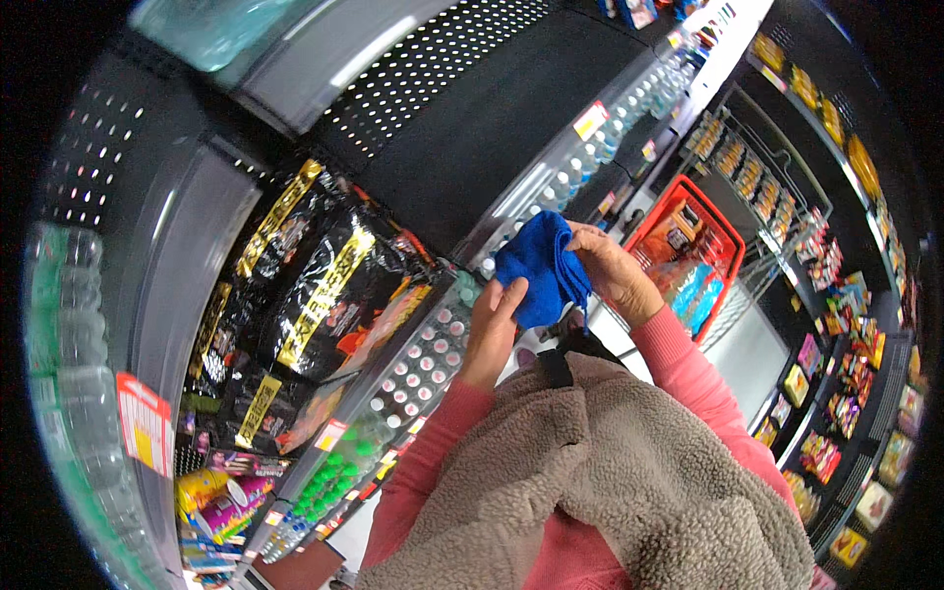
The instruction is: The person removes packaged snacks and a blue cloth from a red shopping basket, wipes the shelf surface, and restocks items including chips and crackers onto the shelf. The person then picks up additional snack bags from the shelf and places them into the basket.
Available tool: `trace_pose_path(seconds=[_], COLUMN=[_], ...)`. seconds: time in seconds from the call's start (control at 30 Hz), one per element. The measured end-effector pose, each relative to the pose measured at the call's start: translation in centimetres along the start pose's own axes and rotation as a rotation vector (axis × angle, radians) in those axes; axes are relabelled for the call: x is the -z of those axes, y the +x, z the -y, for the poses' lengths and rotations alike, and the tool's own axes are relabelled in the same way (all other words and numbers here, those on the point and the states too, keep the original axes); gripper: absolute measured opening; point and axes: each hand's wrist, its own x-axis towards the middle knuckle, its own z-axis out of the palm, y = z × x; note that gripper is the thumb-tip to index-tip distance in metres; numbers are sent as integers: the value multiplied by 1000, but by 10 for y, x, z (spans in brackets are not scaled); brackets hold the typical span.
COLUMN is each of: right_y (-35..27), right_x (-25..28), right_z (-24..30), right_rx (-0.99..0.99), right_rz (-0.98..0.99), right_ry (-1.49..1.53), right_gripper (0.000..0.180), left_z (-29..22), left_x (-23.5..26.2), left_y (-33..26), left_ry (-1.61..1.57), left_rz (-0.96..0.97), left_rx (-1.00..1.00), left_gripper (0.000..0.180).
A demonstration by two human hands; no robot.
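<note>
Cloth (539, 267), blue and folded over, was held up between both hands, in front of the bottle shelf. Left hand (492, 324) grasped it at the lower left edge, thumb tip against the near face, other fingers largely hidden from view; right hand (618, 273) grasped the upper right edge, cloth lying just inside its fingertips. Red basket (716, 213) containing packaged goods stood beyond the right wrist.

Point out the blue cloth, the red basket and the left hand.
Blue cloth (533, 270): head view, on the middle of its visible surface.
Red basket (724, 227): head view, on its upper right rim.
Left hand (490, 329): head view, on the middle of the hand.
</note>
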Motion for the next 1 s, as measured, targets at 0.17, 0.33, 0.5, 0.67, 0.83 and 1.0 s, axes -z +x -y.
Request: trace_pose_path(seconds=[0.17,0.33,0.5,0.67,0.83,1.0], right_y=[-39,-83,-112,-124,-108,-77], right_x=[38,56,90,145,202,251], right_z=[-24,-51,-83,-98,-85,-71], right_rx=[-92,-69,-207,-76,111,238], right_rz=[-193,-348,-566,-730,-817,-904], right_ry=[128,124,117,195,35,69], right_gripper=[56,84,58,38,37,33], left_z=[13,38,78,133,163,182], left_x=[-13,-11,5,4,-27,-50], left_y=[6,16,35,86,155,203], left_ry=[156,266,380,585,773,870], left_rz=[-18,17,102,185,211,178], left_rx=[-61,2,160,144,17,-101], left_gripper=[44,35,28,30,35,42])
